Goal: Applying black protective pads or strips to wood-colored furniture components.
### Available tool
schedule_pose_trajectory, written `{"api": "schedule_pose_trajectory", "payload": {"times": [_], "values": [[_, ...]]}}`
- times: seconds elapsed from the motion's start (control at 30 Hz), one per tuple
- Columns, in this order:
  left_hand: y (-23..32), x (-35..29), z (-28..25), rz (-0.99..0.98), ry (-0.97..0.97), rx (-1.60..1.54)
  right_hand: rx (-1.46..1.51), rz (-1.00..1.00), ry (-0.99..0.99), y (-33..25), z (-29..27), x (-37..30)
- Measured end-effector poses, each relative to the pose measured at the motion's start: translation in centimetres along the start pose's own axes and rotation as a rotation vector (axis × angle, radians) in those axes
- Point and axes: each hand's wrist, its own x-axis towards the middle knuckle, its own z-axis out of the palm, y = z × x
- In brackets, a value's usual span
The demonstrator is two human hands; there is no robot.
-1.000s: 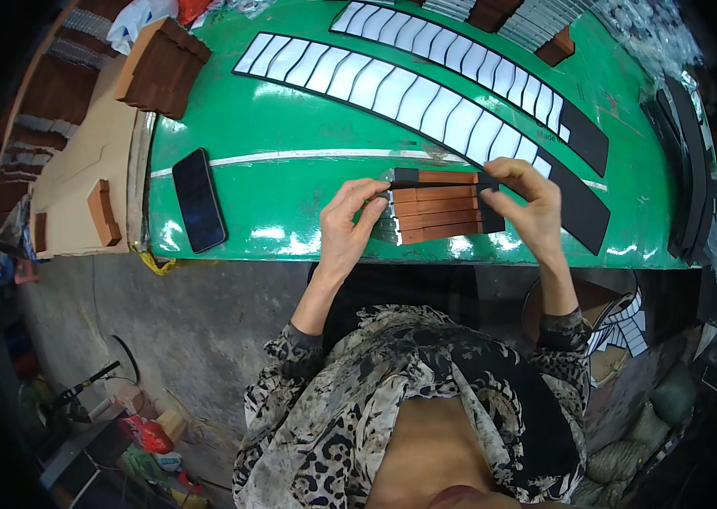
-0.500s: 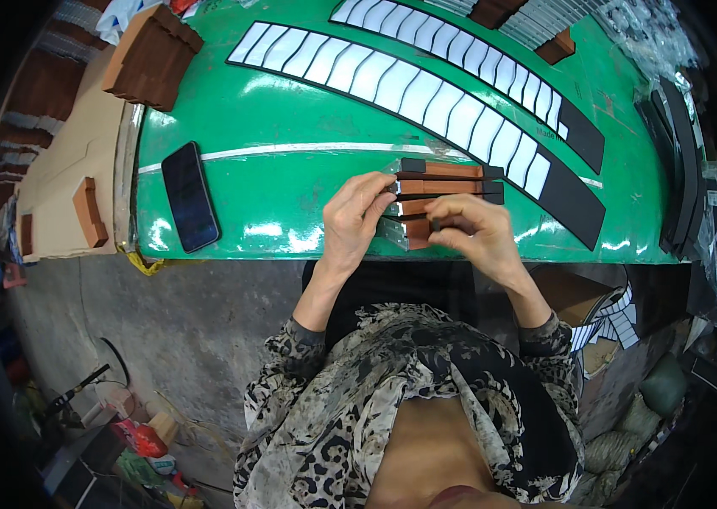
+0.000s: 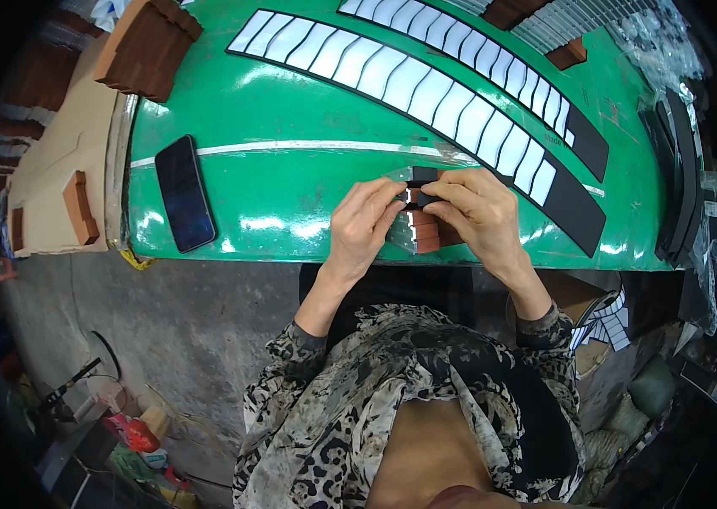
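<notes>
Near the front edge of the green table, a row of reddish-brown blocks point(image 3: 424, 231) with shiny silver-grey end faces lies under my hands. My left hand point(image 3: 362, 222) is closed, its thumb and fingertips pinched at the left ends of the blocks. Closed as well, my right hand point(image 3: 481, 212) pinches a small black strip point(image 3: 426, 199) against the blocks. The left fingertips meet the strip's other end. Another black piece point(image 3: 424, 174) sits on the far block. My fingers hide much of the row.
Beyond the hands lie two curved black sheets with white segments point(image 3: 409, 85). A dark phone point(image 3: 185, 195) rests at left, near a stack of brown blocks point(image 3: 148, 49) and cardboard point(image 3: 61, 170). Black curved strips point(image 3: 677, 178) and clear plastic wrap point(image 3: 655, 42) line the right side.
My right hand has moved left and slightly away from me, so its fingertips now meet the left hand's over the blocks. The long dark strip across the blocks is now mostly covered.
</notes>
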Motion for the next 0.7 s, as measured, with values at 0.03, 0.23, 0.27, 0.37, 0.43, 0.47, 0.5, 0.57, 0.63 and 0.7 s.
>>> {"api": "schedule_pose_trajectory", "payload": {"times": [0.03, 0.23, 0.27, 0.37, 0.43, 0.47, 0.5, 0.57, 0.63, 0.7], "values": [[0.0, 0.0, 0.0, -0.001, 0.003, -0.003, -0.001, 0.001, -0.003, 0.0, 0.0, 0.1], [0.1, 0.1, 0.2, -0.012, 0.011, -0.022, 0.044, 0.070, -0.048, 0.3, 0.1, 0.2], [0.1, 0.1, 0.2, -0.014, 0.009, -0.023, 0.056, 0.084, -0.051, 0.4, 0.1, 0.2], [0.1, 0.0, 0.1, -0.021, 0.011, -0.031, 0.080, 0.124, -0.063, 0.2, 0.2, 0.3], [0.1, 0.0, 0.1, -0.020, 0.011, -0.036, 0.091, 0.150, -0.071, -0.1, 0.1, 0.4], [0.1, 0.0, 0.1, -0.018, 0.012, -0.040, 0.097, 0.167, -0.080, -0.2, 0.1, 0.5], [0.1, 0.0, 0.1, -0.018, 0.012, -0.040, 0.105, 0.184, -0.090, -0.2, 0.0, 0.6], [0.1, 0.0, 0.0, -0.019, 0.009, -0.039, 0.097, 0.187, -0.098, -0.5, -0.1, 0.7], [0.1, 0.0, 0.1, -0.019, 0.009, -0.043, 0.086, 0.193, -0.105, -0.6, -0.2, 0.7], [0.1, -0.1, 0.1, -0.020, 0.010, -0.046, 0.067, 0.201, -0.113, -0.7, -0.2, 0.8]]}}
